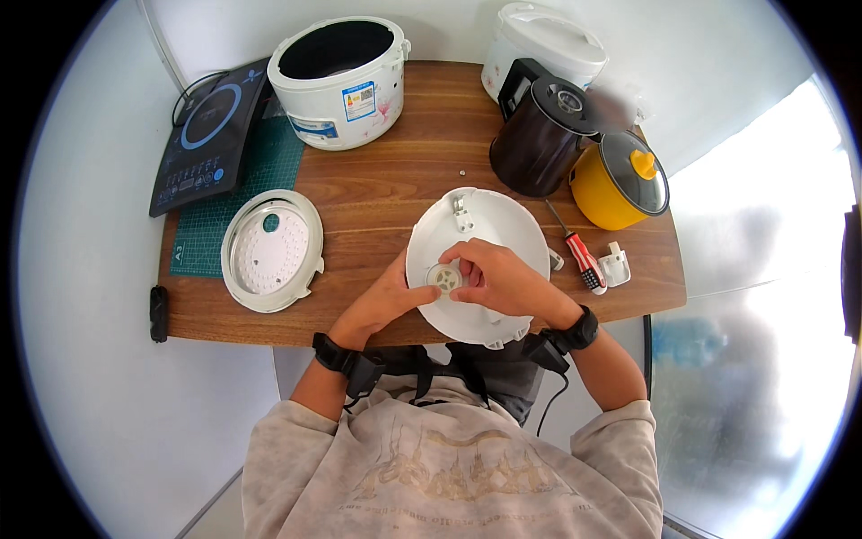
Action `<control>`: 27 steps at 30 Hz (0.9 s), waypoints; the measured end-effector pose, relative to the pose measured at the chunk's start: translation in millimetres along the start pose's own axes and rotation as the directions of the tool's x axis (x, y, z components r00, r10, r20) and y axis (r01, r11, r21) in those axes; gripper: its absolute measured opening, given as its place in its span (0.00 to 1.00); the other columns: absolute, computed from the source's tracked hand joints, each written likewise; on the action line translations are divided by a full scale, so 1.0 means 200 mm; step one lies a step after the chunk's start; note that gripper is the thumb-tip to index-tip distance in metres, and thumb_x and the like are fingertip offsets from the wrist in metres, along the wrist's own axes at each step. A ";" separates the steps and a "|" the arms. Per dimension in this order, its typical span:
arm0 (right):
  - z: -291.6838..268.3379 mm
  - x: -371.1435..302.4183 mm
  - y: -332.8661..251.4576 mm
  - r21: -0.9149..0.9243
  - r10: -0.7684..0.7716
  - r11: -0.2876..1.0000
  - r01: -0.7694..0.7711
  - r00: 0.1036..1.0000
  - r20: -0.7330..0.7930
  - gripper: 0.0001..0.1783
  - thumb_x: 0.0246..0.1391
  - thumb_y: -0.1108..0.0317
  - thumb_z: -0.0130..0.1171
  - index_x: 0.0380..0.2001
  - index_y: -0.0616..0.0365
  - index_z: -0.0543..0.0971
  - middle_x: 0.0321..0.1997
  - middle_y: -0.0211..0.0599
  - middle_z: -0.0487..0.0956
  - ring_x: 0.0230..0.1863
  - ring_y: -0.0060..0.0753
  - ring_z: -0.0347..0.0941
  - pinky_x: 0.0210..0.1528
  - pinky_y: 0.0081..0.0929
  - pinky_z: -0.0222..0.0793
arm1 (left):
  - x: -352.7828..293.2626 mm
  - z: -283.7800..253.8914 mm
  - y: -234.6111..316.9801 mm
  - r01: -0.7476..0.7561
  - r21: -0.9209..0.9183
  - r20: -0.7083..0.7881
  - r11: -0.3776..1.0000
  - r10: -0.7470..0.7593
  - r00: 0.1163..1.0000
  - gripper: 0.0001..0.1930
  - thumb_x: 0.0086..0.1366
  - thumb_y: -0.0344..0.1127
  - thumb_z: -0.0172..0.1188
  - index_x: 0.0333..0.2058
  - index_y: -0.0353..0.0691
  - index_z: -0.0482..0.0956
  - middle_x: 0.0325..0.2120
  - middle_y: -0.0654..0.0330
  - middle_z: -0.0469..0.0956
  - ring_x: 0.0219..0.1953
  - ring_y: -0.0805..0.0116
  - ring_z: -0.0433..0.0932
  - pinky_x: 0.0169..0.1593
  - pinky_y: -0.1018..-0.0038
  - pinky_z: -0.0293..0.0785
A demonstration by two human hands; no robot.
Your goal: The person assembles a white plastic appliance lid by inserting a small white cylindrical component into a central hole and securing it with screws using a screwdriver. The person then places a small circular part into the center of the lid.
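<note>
A white, bowl-like rice cooker lid cover (503, 216) lies with its hollow side up at the table's front edge. Within it sits a small round white vent piece (444, 278) with slots in its face. My left hand (388, 301) grips the cover's left rim, its thumb reaching in to the vent piece. From the right, my right hand (494, 278) bends over the same piece, thumb and fingers closed on its edge. Some of the right fingertips are hidden behind the hand. A small white hinge-like fitting (462, 214) shows near the cover's far rim.
Left lie a round inner lid (305, 256), a green cutting mat (199, 235) and a black induction cooktop (211, 126). Behind stand a rice cooker body (359, 112), dark kettle (536, 144), white appliance (548, 45) and yellow pot (606, 193). A red screwdriver (585, 262) and white plastic part (615, 268) lie right.
</note>
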State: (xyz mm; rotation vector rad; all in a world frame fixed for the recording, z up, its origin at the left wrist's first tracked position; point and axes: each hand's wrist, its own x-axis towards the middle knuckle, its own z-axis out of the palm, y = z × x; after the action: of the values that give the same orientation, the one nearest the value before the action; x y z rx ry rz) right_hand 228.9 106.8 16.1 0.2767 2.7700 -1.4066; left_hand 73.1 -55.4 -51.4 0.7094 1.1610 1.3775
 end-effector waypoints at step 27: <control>0.01 -0.01 0.05 0.070 -0.005 0.997 0.013 0.994 -0.109 0.12 0.53 0.77 0.64 0.38 0.59 0.72 0.32 0.33 0.78 0.34 0.27 0.76 0.41 0.25 0.73 | 0.01 -0.01 0.02 0.020 -0.010 -0.001 1.000 -0.020 1.000 0.36 0.59 0.26 0.66 0.65 0.37 0.62 0.58 0.58 0.71 0.58 0.68 0.71 0.63 0.69 0.68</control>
State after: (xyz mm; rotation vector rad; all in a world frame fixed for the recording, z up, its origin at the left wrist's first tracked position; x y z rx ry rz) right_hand 232.4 110.8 7.7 0.3532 2.8131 -1.5395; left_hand 69.2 -53.0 -48.6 0.6880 1.1587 1.3660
